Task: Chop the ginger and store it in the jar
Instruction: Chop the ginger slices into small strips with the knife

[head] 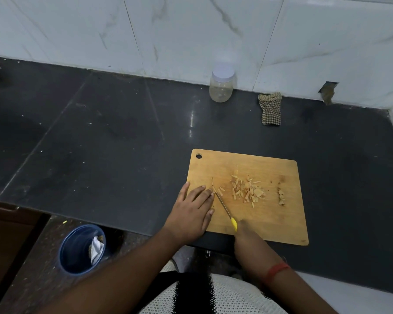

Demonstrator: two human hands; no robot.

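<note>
Wooden cutting board (270, 223) is laid on the dark tabletop (111, 137), near the front edge. Left hand (192, 211) is pressed flat on the board's left edge, fingers (204, 193) straight and together, tips touching a few ginger sticks (218, 190). Knife (226, 209) with yellow handle is gripped by the right hand (244, 230); fingers are curled round the handle, mostly hidden from this angle. Blade is angled up-left, tip set beside the left fingertips at the ginger sticks. Main chopped ginger pile (246, 189) is seen mid-board, just right of the blade. A small separate scrap (281, 197) is left near the board's right side. Jar (221, 83) with white lid on is stood upright at the tiled wall, well apart from the board. Checked cloth (270, 108) is lying right of the jar. Blue bin (82, 249) is seen on the floor below, lower left.
</note>
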